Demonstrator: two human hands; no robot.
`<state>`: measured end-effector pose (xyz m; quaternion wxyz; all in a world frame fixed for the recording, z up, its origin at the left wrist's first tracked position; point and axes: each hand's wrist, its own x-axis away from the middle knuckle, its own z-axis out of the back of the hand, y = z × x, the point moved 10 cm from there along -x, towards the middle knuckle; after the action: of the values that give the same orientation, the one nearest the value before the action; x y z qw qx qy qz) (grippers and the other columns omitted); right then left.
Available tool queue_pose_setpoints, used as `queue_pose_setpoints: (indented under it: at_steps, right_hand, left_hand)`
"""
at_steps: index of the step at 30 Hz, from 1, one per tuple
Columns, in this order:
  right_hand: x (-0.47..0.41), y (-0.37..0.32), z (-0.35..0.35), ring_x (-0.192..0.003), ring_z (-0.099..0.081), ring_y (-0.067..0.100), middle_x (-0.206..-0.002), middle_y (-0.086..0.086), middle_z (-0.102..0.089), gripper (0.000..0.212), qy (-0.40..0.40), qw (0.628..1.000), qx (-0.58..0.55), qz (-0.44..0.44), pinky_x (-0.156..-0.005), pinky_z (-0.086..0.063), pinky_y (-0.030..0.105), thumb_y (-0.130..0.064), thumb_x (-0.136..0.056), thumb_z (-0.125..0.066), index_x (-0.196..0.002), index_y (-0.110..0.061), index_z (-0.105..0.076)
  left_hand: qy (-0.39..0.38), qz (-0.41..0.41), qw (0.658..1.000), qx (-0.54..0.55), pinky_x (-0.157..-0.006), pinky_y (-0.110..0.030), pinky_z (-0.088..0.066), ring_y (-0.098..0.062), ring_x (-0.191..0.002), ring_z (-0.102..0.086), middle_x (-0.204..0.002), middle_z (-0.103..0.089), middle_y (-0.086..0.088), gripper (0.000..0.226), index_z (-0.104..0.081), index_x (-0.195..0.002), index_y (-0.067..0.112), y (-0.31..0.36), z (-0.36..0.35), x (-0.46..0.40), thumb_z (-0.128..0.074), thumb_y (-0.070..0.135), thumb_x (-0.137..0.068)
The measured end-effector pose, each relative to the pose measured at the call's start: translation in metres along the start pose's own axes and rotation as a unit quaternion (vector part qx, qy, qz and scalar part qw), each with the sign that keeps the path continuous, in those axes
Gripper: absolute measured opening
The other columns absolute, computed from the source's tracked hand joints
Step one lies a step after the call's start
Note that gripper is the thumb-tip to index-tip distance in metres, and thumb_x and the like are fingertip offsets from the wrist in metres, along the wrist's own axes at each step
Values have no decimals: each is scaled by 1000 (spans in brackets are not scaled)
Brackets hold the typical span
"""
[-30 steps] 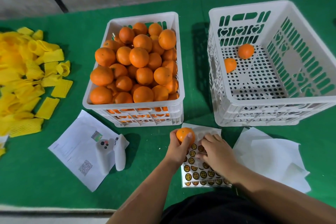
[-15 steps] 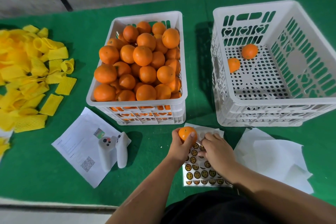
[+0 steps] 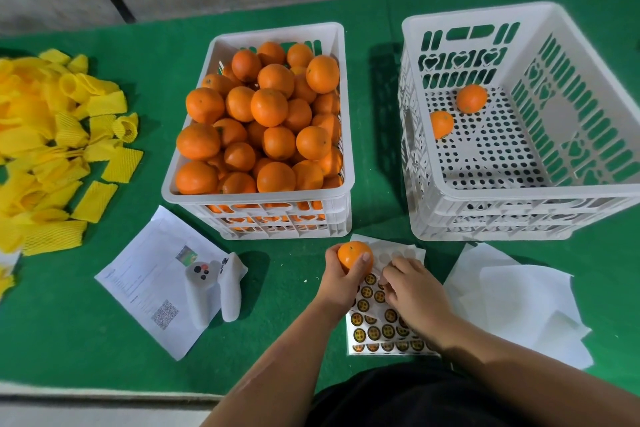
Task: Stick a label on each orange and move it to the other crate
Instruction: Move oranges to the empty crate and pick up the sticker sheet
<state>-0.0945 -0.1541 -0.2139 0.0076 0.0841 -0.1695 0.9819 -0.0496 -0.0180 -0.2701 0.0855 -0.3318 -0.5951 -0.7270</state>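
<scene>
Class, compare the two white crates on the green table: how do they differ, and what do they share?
The left crate is heaped with oranges; the right crate holds only two oranges on its perforated floor. The left crate looks narrower, the right crate wider. Both are white plastic with heart-shaped cut-outs and stand upright on the green table.

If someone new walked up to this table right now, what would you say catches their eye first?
Most likely the white crate heaped with oranges at the middle of the green table, next to the nearly bare crate on the right holding just two. Then the yellow foam nets piled at the left edge. Nearest, the left hand grips one orange while the right hand picks at the sticker sheet.
</scene>
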Motion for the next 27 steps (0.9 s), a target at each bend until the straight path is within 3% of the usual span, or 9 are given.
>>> queue_pose_setpoints:
  at_steps: [3,8,12,15,19,27]
  right_hand:
    - [4,15,17,-104,-57,8,-101,-13,-60,6,50,983,-166,-68,-90,-50,25,-27,-93,-70,-93,-25,-64]
    - [1,44,52,-75,-65,14,-77,-4,-68,10,103,875,-428,-199,-70,-51,28,-26,-94,-72,-85,-25,-69]
    - [-2,31,91,-67,-59,15,-69,4,-65,10,109,795,-573,-167,-75,-53,38,-18,-94,-75,-85,-23,-75]
    - [0,10,133,-67,-56,16,-72,8,-63,12,106,738,-656,-114,-72,-48,34,-30,-86,-80,-87,-19,-77]
    - [-1,-25,204,-65,-53,14,-72,8,-61,22,124,725,-676,-34,-62,-46,26,-36,-75,-82,-85,-17,-75]
    - [2,-74,331,-60,-51,9,-71,0,-63,9,203,727,-652,72,-56,-44,21,-25,-88,-76,-85,-18,-72]
  left_hand:
    - [-11,-7,1000,-6,-99,-50,-59,-26,-109,-68,-128,-60,-7,85,-35,-139,38,1,0,1,-74,79,-76]
    - [9,-76,997,14,-79,-28,-61,-19,-102,-69,-124,-59,-4,69,-47,-138,40,23,-4,13,-89,44,-83]
    - [-9,-137,985,105,-89,-34,-61,-18,-107,-70,-129,-62,-6,71,-50,-138,44,64,-13,35,-87,54,-78]
    - [-30,-162,971,172,-101,-40,-58,-19,-126,-66,-139,-59,-6,75,-48,-141,42,109,-18,52,-86,59,-79]
    - [-54,-238,944,221,-107,-44,-54,-29,-133,-63,-145,-57,-14,60,-57,-139,34,187,-20,82,-85,48,-87]
    - [-49,-385,896,217,-107,-51,-54,-32,-134,-62,-145,-57,-14,63,-47,-145,29,318,2,151,-78,48,-93]
